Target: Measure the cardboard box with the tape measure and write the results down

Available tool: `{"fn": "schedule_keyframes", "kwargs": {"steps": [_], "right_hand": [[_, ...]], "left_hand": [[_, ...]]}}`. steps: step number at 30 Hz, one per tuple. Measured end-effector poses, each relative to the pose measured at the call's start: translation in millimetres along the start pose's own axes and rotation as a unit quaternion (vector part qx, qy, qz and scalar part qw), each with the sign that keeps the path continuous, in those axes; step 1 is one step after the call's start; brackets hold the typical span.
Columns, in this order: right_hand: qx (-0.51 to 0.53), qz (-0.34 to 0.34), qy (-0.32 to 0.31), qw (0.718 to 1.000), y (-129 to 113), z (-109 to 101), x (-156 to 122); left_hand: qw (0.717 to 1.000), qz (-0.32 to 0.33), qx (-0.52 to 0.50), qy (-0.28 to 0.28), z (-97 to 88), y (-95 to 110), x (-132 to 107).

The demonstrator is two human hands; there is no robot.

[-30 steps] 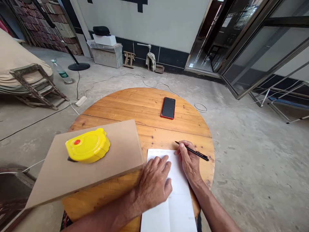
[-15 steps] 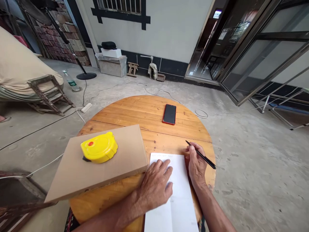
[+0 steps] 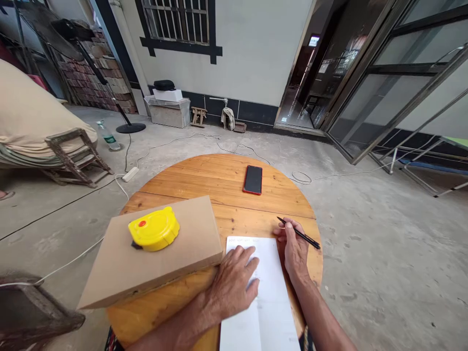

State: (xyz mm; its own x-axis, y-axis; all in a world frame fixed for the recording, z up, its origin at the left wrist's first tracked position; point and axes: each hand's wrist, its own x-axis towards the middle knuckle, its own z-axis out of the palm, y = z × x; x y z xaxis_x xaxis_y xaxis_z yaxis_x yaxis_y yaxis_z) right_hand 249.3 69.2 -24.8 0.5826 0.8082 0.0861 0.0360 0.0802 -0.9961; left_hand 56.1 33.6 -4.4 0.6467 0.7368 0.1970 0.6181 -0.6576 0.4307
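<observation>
Paper (image 3: 276, 312), white and rectangular, lies near on the round wooden table (image 3: 175, 180); right hand (image 3: 295, 253) has just slid clear rightward, pinching a slim black pen (image 3: 307, 238), so writing looks paused. Left hand (image 3: 237, 278), fingers loosely spread, rests on it beside a brown cardboard box (image 3: 195, 229).

Right fingers (image 3: 290, 234) hold pen (image 3: 307, 238) near paper (image 3: 270, 292)

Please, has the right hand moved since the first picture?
Yes. The right hand has shifted slightly right, from the edge of the paper to just beside it.
</observation>
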Motion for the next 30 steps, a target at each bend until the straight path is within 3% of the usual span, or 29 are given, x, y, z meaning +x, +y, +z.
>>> {"fn": "schedule_keyframes", "kwargs": {"steps": [8,17,30], "right_hand": [[-0.02,-0.001,-0.043,0.999,-1.1,0.1,-3.2],[-0.047,0.007,-0.048,0.998,1.6,0.3,-1.4],[-0.111,-0.059,-0.05,0.991,-2.5,0.6,-5.0]], "left_hand": [[1.0,0.011,-0.002,0.007,3.0,-2.5,-0.7],[0.999,0.031,-0.011,-0.002,2.1,-1.9,-2.1],[0.995,0.08,-0.027,-0.045,-0.6,2.9,-2.7]]}}
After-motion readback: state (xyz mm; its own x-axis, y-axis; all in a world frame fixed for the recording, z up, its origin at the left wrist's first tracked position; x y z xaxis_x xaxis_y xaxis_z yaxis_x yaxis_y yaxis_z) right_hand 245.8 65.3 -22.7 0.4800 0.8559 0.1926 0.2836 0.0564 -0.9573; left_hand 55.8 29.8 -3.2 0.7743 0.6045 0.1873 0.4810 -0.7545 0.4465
